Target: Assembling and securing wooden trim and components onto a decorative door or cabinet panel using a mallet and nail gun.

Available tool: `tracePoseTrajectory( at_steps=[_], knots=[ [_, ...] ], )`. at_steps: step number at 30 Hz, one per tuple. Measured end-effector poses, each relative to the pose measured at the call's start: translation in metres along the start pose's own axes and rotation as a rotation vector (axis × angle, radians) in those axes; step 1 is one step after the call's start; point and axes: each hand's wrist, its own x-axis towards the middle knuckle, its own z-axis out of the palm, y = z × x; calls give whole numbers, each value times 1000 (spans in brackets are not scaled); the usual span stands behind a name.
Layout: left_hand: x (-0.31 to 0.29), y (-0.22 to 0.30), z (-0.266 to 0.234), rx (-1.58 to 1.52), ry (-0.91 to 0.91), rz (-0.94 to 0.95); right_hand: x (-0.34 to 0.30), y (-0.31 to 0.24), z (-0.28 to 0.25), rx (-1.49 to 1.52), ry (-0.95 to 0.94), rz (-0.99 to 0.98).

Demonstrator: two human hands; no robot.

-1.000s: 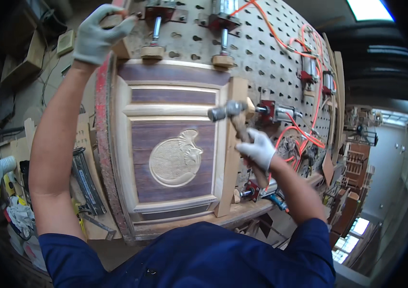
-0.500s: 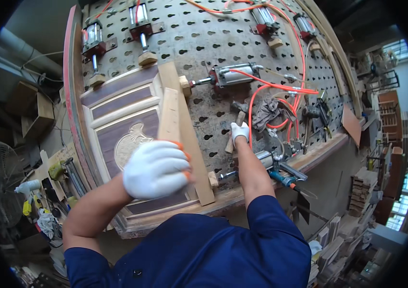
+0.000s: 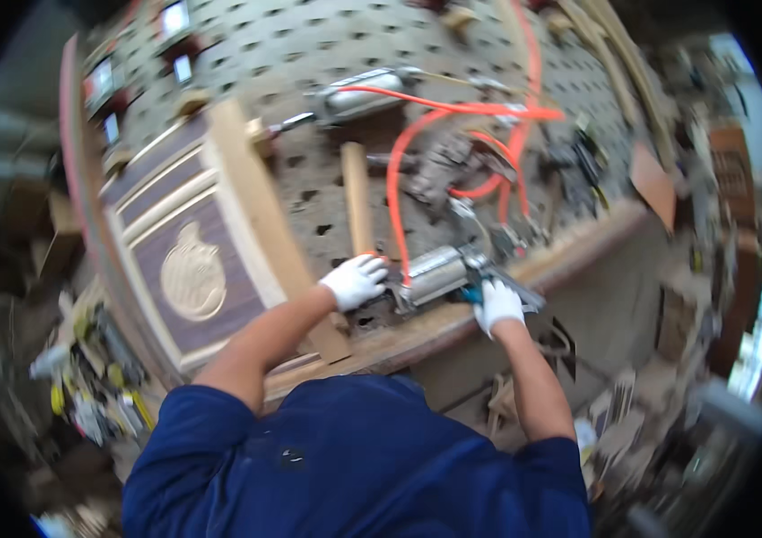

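Note:
My left hand [image 3: 356, 282], in a white glove with orange fingertips, is at the lower end of a short wooden strip [image 3: 357, 193] on the perforated metal bench, fingers closed on that end. My right hand [image 3: 499, 307], gloved too, is closed around a teal-handled tool [image 3: 471, 294] at the bench's front edge; the palm hides most of it. Left of my left hand lies a panelled wooden door [image 3: 152, 238] with a carved oval, a long pale board [image 3: 260, 206] along its right side. Motion blurs the picture.
A pneumatic cylinder [image 3: 363, 97] presses a small block towards the board; another cylinder [image 3: 435, 273] lies near the front edge. Orange air hoses [image 3: 396, 193] loop around a crumpled grey rag [image 3: 439, 166]. Hand tools [image 3: 578, 161] lie at the right. A fan [image 3: 8, 359] stands at far left.
My left hand has carried the wooden strip rightwards off the long board. The right hand has let go of a wooden hammer handle and moved nearer, onto the teal-handled tool. The view has shifted.

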Motion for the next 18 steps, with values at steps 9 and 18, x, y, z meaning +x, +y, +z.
tracePoseTrajectory(
  at_steps=[9, 18],
  knots=[
    [-34, 31, -14, -107, -44, -720, 44, 2, 55, -216, -518, 36],
    [-34, 28, -11, -690, -94, -998, -71, 4, -113, -288, -435, -57]
  ],
)
